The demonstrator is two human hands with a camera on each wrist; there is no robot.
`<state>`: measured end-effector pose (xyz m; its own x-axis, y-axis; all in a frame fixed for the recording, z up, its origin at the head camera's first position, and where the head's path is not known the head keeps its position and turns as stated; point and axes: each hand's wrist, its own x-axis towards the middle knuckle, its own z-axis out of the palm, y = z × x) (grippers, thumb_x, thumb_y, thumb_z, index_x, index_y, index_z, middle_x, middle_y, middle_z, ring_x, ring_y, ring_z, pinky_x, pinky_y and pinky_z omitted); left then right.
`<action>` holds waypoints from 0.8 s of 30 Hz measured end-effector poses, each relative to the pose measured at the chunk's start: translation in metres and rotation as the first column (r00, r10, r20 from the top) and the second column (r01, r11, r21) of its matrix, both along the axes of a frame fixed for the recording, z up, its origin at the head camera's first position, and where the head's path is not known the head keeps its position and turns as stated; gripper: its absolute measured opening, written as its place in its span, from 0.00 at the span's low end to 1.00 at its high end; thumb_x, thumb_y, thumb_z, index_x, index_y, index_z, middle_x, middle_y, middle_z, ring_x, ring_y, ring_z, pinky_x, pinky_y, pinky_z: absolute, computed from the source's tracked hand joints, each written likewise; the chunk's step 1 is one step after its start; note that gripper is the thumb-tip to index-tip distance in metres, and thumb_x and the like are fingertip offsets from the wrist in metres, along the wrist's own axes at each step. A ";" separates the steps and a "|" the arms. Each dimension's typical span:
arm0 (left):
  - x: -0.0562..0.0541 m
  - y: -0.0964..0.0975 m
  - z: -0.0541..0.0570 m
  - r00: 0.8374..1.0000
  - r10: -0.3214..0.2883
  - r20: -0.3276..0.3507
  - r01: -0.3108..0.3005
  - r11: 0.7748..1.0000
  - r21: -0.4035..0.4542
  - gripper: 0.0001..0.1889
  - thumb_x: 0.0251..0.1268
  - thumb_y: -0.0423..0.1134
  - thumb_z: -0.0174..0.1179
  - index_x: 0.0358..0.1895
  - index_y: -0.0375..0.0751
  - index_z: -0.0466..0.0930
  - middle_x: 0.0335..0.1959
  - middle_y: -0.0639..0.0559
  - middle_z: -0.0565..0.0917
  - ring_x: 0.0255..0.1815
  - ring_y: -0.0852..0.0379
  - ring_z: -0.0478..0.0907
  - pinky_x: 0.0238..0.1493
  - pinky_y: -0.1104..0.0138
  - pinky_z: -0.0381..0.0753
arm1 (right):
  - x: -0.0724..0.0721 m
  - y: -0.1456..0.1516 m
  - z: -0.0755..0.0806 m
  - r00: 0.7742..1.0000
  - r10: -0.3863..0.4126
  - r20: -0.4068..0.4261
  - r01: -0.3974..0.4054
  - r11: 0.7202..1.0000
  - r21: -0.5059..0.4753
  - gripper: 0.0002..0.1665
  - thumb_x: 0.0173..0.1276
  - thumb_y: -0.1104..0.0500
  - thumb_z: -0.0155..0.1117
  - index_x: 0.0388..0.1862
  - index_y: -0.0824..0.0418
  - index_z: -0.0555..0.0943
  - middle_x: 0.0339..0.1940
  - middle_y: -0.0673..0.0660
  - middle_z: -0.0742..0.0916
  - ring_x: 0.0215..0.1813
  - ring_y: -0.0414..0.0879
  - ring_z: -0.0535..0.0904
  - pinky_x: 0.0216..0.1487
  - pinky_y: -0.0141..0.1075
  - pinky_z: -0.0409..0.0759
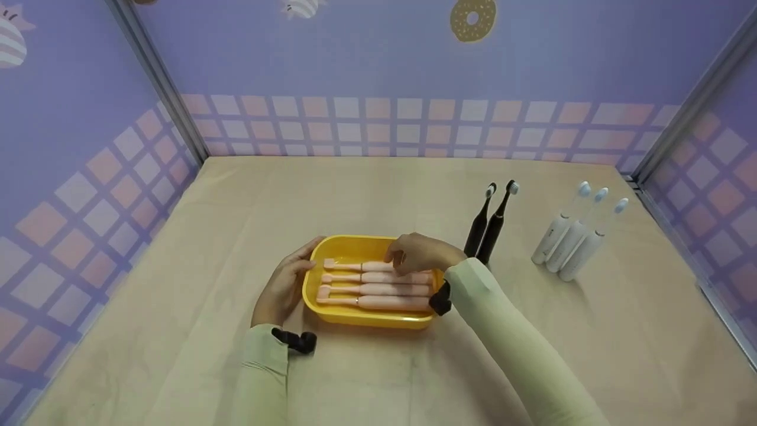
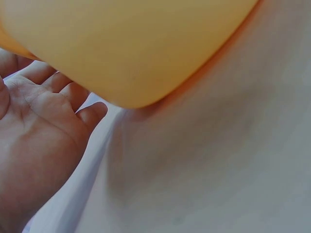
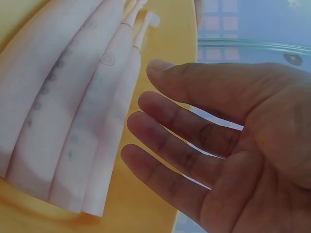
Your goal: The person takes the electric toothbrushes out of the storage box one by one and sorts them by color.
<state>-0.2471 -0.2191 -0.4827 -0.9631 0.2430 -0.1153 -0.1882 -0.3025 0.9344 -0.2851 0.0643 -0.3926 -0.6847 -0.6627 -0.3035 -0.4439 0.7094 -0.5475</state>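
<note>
A yellow plastic tray (image 1: pixel 366 319) contains several pink electric toothbrushes (image 1: pixel 395 303), lying side by side with their heads to the left. My left hand (image 1: pixel 284 290) grips the tray's left end, its thumb at the rim; in the left wrist view the fingers of that hand (image 2: pixel 43 126) pass partly out of sight behind the tray wall. Over the far right part of the tray is my right hand (image 1: pixel 423 253). The right wrist view shows this hand (image 3: pixel 209 141) with fingers apart and loosely bent, beside the outermost toothbrush and holding nothing.
Two black electric toothbrushes (image 1: pixel 494 228) lie to the right of the tray. Farther right are three white ones (image 1: pixel 571 245). Patterned panels (image 1: pixel 378 71) enclose the cloth-covered table (image 1: pixel 284 195) at the back and sides.
</note>
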 end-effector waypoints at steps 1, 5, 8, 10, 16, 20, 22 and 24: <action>0.000 0.000 0.000 1.000 0.004 0.002 -0.004 1.000 0.000 0.31 0.69 0.28 0.43 0.76 0.44 0.54 0.77 0.54 0.56 0.78 0.59 0.49 0.76 0.64 0.53 | 0.000 -0.001 -0.001 1.000 -0.003 -0.004 0.003 1.000 0.012 0.21 0.62 0.66 0.61 0.56 0.65 0.81 0.48 0.60 0.85 0.50 0.50 0.80 0.55 0.44 0.80; 0.000 0.000 0.001 1.000 -0.001 0.002 0.001 1.000 -0.002 0.31 0.69 0.28 0.42 0.76 0.44 0.53 0.78 0.54 0.55 0.78 0.59 0.48 0.77 0.63 0.53 | -0.001 -0.006 -0.003 1.000 -0.018 -0.001 0.018 0.998 0.055 0.21 0.62 0.66 0.62 0.56 0.64 0.81 0.48 0.59 0.85 0.50 0.50 0.80 0.57 0.45 0.79; 0.000 0.000 0.001 1.000 0.005 0.002 -0.005 1.000 -0.011 0.31 0.69 0.28 0.42 0.76 0.43 0.54 0.77 0.53 0.55 0.78 0.59 0.48 0.77 0.63 0.52 | -0.001 -0.009 -0.003 1.000 -0.018 -0.005 0.018 0.997 0.080 0.21 0.62 0.67 0.62 0.56 0.63 0.81 0.48 0.58 0.86 0.49 0.50 0.80 0.57 0.45 0.79; 0.000 -0.001 0.001 1.000 0.008 -0.001 -0.008 1.000 -0.016 0.32 0.69 0.27 0.41 0.76 0.42 0.53 0.78 0.53 0.55 0.78 0.59 0.48 0.77 0.63 0.52 | -0.001 -0.010 -0.003 1.000 -0.015 -0.008 0.016 0.996 0.089 0.21 0.61 0.67 0.62 0.56 0.63 0.81 0.48 0.58 0.86 0.49 0.49 0.80 0.56 0.44 0.79; 0.000 0.000 0.001 1.000 0.007 -0.014 -0.008 1.000 -0.013 0.31 0.69 0.27 0.41 0.76 0.42 0.53 0.77 0.52 0.55 0.78 0.59 0.47 0.77 0.63 0.51 | 0.002 -0.012 -0.003 1.000 -0.006 -0.025 0.009 0.996 0.093 0.19 0.61 0.68 0.62 0.53 0.64 0.82 0.49 0.59 0.85 0.48 0.49 0.80 0.53 0.43 0.80; 0.000 -0.001 0.001 1.000 -0.003 -0.013 0.003 1.000 0.002 0.31 0.70 0.28 0.42 0.76 0.43 0.53 0.78 0.53 0.54 0.78 0.59 0.48 0.77 0.63 0.52 | 0.005 -0.015 -0.004 0.999 -0.029 -0.028 0.032 0.993 0.111 0.19 0.61 0.70 0.61 0.51 0.63 0.83 0.51 0.58 0.85 0.50 0.50 0.80 0.54 0.44 0.80; 0.000 -0.001 0.001 1.000 -0.008 -0.005 0.008 1.000 0.008 0.31 0.70 0.28 0.43 0.76 0.44 0.53 0.78 0.54 0.54 0.78 0.59 0.48 0.76 0.63 0.53 | 0.006 -0.017 -0.005 0.998 -0.030 -0.051 0.037 0.990 0.134 0.20 0.60 0.71 0.60 0.51 0.63 0.83 0.51 0.58 0.85 0.50 0.50 0.80 0.53 0.44 0.81; 0.001 -0.001 0.001 1.000 -0.012 0.004 0.012 1.000 0.010 0.31 0.70 0.29 0.43 0.76 0.46 0.53 0.77 0.55 0.55 0.78 0.59 0.49 0.76 0.64 0.54 | 0.007 -0.020 -0.005 0.997 -0.022 -0.078 0.034 0.987 0.157 0.20 0.60 0.71 0.60 0.51 0.63 0.84 0.51 0.57 0.85 0.50 0.50 0.80 0.53 0.44 0.81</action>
